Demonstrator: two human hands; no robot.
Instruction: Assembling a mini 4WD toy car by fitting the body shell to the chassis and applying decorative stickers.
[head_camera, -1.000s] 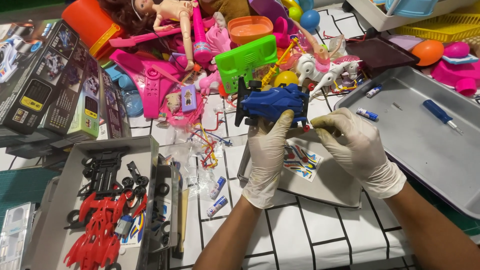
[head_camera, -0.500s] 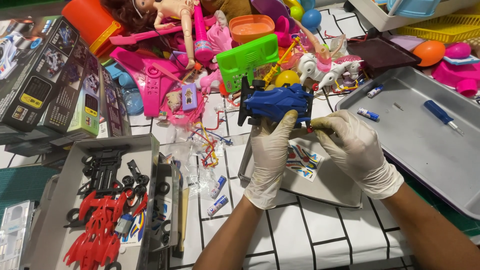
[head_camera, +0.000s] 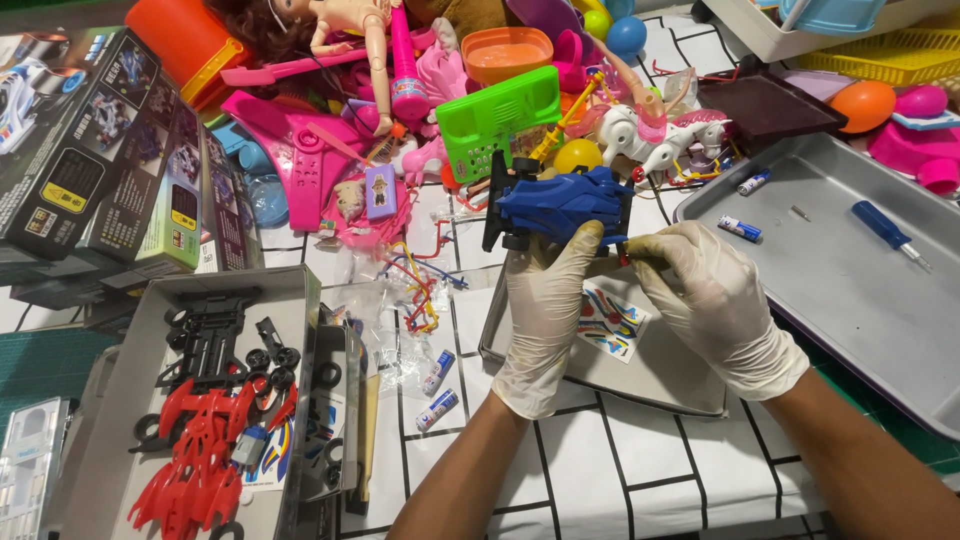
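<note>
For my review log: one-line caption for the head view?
Two white-gloved hands, left hand and right hand, hold a blue plastic toy race car above a small grey tray.

We see a white tiled table (head_camera: 620, 480) with dark grid lines bearing two grey metal trays (head_camera: 850, 290), a toy heap (head_camera: 420, 110), small batteries (head_camera: 437, 410) and kit boxes (head_camera: 90, 170)

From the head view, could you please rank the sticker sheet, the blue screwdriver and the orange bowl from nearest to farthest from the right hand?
1. Sticker sheet: just left of the right hand, in the small tray.
2. Blue screwdriver: to its right, in the large grey tray.
3. Orange bowl: far up and left, among the toys.
</note>
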